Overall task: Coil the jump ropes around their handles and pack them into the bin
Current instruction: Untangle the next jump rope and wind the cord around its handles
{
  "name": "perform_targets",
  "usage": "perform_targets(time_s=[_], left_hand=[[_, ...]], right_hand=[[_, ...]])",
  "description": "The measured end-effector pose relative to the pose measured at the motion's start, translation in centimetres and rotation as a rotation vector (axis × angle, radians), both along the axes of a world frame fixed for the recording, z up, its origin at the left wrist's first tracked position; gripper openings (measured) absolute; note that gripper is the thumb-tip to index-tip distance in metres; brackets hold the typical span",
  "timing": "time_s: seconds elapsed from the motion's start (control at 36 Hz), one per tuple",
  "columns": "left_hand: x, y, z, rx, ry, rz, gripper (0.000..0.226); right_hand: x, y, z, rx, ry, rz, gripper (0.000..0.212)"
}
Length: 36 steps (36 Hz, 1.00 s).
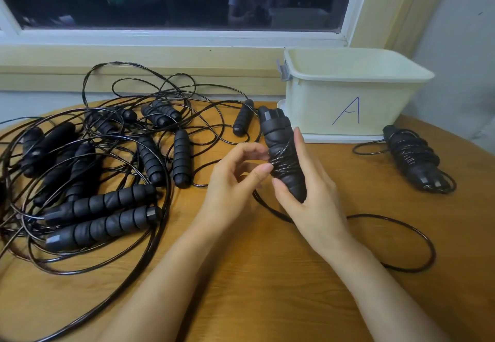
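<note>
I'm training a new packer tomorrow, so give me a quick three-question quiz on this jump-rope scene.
1. True or false: the right hand holds the paired handles being wrapped with rope.
2. Which letter is written on the bin?
3. The finished bundle lies: a) inside the bin, b) on the table by the bin, c) on the floor.
Key: 1 true; 2 A; 3 b.

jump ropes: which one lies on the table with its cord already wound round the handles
The bundle right of the bin: cord wrapped round its handles. The held rope in the right hand is partly wound; the left pile lies loose.
</note>
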<state>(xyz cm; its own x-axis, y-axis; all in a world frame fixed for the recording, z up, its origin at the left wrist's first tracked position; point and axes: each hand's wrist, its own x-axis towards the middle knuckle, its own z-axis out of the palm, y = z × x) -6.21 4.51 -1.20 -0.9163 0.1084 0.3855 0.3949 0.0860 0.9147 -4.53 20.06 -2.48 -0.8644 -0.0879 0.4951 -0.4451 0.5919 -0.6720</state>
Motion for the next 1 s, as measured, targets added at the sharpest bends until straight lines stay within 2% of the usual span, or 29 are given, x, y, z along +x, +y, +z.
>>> perform_targets(time_s=[0.14,0.25,0.36,0.56,0.75,0.89,1.0], left_hand=[[0.0,0.1,-0.1,0.011,-0.002,-0.008,0.022],[0.0,0.2,-0.1,0.028,-0.018,0.004,0.032],[0.0,0.2,-0.1,0.061,-0.056,-0.003,0.04],[0.0,-0.1,0.5,0.193,-0.26,-0.104,0.086],[0.2,-0.1,1.0,0.261,-0.267,-0.149,0.079],[0.4,0.3,1.0,0.272,-0.25,-0.1,0.077],[0.4,0.4,0.9,0.225,-0.246,-0.043,0.078]], right_hand=[[0.0,-0.3,0.0,0.105,0.038,-0.098,0.099],[-0.2,-0.2,-0.5,0.114,0.083,-0.121,0.087],[-0.2,-0.5,-0.7,0.046,0.109,-0.08,0.084],[0.0,-0.8,-0.4,-0.088,0.131,0.035,0.074],[0.1,-0.9,-0.3,-0.122,0.098,0.115,0.071],[0.0,-0.6,-0.2,0.023,0.167,-0.004,0.075],[0.0,-0.6,-0.4,0.012,0.168,0.012,0.074]])
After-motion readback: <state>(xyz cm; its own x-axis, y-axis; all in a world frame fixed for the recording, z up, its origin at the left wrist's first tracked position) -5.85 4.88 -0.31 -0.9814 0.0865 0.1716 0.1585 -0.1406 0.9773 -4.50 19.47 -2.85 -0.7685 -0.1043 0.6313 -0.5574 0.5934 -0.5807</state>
